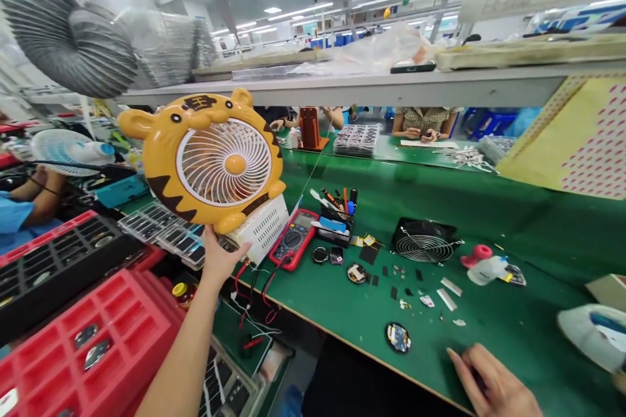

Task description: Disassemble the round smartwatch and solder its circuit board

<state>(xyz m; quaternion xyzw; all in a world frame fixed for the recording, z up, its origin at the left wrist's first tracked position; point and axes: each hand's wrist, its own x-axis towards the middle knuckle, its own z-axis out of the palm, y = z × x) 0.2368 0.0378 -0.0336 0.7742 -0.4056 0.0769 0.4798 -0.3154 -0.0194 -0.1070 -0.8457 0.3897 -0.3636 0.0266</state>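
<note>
My left hand [220, 257] is at the lower edge of a yellow tiger-shaped fan [163, 150], closed on it, with the thumb stretched across a white vented box [264, 228] under the fan. Some of its fingertips are hidden. Low on the right, my right hand [493, 381] rests by the green table [352, 313], loosely curled, fingers apart and nothing visible in them. The nearest part is a round module [398, 337] to its left. Another round module [357, 273], small dark pieces and metal strips [447, 299] lie farther back.
A red multimeter [295, 239] with leads stands beside the white box, near a tool holder [335, 225]. Behind are a black fan with a wire guard [424, 244] and a clear bottle [488, 270]. Red compartment trays [98, 332] fill the left. Other people sit left and across the bench.
</note>
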